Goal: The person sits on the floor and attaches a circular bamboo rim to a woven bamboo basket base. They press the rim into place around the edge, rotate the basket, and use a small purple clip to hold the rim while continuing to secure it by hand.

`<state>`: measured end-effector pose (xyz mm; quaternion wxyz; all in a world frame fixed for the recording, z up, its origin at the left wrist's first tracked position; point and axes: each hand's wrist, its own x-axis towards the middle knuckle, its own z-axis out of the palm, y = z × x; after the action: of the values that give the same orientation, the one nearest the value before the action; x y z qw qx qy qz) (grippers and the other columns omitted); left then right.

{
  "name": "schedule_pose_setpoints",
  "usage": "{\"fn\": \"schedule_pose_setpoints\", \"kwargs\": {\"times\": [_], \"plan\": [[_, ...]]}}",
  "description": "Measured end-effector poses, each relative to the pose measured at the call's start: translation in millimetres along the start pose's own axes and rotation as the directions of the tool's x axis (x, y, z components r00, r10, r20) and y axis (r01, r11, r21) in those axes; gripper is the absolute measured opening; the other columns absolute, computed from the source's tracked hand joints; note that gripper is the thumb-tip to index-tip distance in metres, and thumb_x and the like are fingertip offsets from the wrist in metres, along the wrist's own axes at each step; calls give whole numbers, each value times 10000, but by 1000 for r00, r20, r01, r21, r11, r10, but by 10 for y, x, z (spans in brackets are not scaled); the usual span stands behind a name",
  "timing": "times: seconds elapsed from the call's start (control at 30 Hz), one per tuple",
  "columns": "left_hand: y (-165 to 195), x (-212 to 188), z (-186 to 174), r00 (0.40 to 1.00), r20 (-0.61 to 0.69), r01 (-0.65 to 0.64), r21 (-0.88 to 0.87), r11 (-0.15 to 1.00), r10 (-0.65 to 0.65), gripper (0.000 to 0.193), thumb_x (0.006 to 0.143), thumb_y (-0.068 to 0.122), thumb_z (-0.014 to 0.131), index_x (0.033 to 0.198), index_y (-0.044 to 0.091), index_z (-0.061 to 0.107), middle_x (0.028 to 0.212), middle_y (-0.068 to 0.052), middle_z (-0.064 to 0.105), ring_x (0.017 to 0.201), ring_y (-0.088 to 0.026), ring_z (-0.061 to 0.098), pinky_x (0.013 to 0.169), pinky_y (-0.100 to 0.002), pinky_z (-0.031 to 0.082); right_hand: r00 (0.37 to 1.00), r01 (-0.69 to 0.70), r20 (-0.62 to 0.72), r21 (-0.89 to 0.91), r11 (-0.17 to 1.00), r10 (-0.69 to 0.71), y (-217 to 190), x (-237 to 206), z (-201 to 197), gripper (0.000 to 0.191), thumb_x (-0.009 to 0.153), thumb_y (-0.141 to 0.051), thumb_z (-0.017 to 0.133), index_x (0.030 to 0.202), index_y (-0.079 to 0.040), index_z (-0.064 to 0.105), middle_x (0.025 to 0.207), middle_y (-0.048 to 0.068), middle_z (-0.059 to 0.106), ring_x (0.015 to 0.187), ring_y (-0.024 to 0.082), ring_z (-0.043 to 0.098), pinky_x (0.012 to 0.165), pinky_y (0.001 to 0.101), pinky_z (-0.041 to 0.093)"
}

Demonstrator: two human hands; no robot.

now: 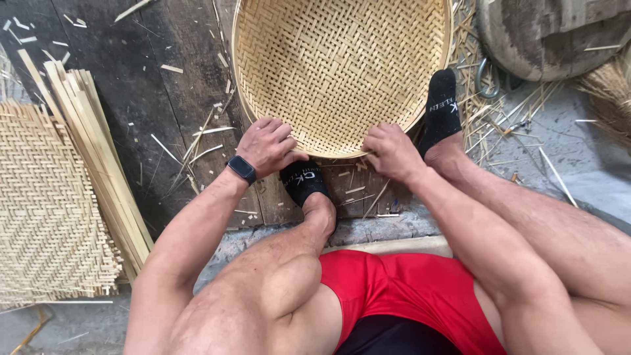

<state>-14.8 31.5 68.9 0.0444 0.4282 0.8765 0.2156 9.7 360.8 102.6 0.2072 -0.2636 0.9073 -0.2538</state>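
Both the left hand [266, 146] and the right hand [392, 151] clamp the near rim of the woven bamboo basket [338, 66] lying on the dark boards [151, 85] between two black-socked feet, where hard pinching might crack a strip or drive in splinters.

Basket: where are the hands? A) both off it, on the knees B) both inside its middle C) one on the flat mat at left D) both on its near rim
D: the left hand and right hand both grip the near rim of the basket.
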Motion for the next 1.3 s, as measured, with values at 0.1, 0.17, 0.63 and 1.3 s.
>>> {"fn": "schedule_pose_setpoints", "kwargs": {"times": [0.1, 0.17, 0.63, 1.3], "plan": [[-126, -13, -44, 987, -59, -140, 172, 975, 152, 489, 986, 572, 629, 884, 101, 711, 845, -54, 583, 873, -220, 561, 967, -388, 441, 998, 66, 17, -93, 993, -65, 41, -55, 38, 103, 777, -70, 721, 784, -88, 620, 870, 50, 586, 936, 248, 587, 855, 396, 465], [-216, -47, -93, 977, -95, -167, 230, 959, 193, 524, 975, 606, 589, 920, 103, 727, 860, -52, 581, 885, -212, 556, 1006, -406, 441, 993, 103, 59, -94, 990, -98, 79, -61, 27, 82, 759, -62, 673, 743, -76, 593, 834, 63, 572, 898, 268, 581, 834, 407, 472], [-554, 18, -43, 981, -87, -166, 63, 984, 171, 643, 959, 680, 553, 740, 86, 668, 809, -64, 578, 846, -246, 578, 977, -412, 462, 874, -219, -486, -457, 862, -35, 1186, 2124, -1212, 779, 908, -583, 871, 1269, -20, 472, 1227, 173, 443, 1171, 337, 449, 953, 496, 377], [-717, 143, -120, 987, -47, -159, -53, 986, 157, 564, 969, 616, 614, 708, 116, 626, 804, -35, 559, 778, -204, 575, 755, -325, 445, 866, 124, -430, -311, 942, -256, 1158, 3352, -742, 554, 910, -601, 830, 827, -109, 591, 867, 38, 538, 869, 227, 536, 757, 369, 458]]}}
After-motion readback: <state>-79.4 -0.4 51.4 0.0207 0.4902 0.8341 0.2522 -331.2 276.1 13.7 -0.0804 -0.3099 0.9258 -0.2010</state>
